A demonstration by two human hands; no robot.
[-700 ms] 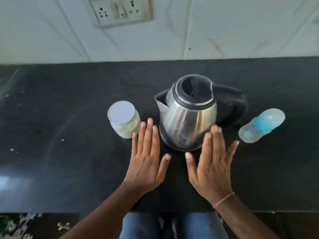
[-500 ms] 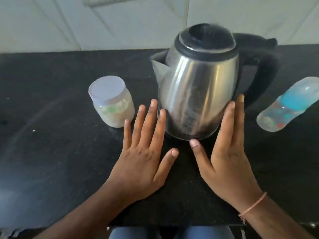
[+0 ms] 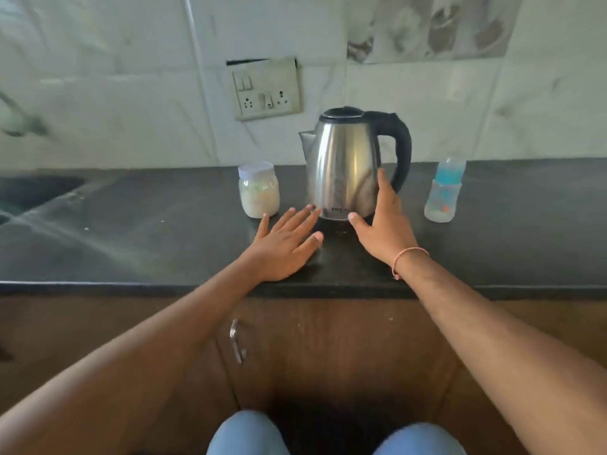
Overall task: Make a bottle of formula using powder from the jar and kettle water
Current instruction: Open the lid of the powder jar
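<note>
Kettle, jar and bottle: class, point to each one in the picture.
kettle [image 3: 341, 169], head view, steel body.
jar [image 3: 258, 198], head view, powder-filled wall.
bottle [image 3: 441, 198], head view, clear lower body.

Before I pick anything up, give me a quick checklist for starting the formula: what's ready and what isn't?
1. Both hands free: ok. left hand flat on the counter, right hand against the kettle, gripping nothing.
2. Kettle upright, lid shut: ok.
3. Water in the kettle: cannot tell.
4. Jar holds powder: ok.
5. Jar opened: not ok, lid on.
6. Bottle opened: not ok, cap on.
</note>
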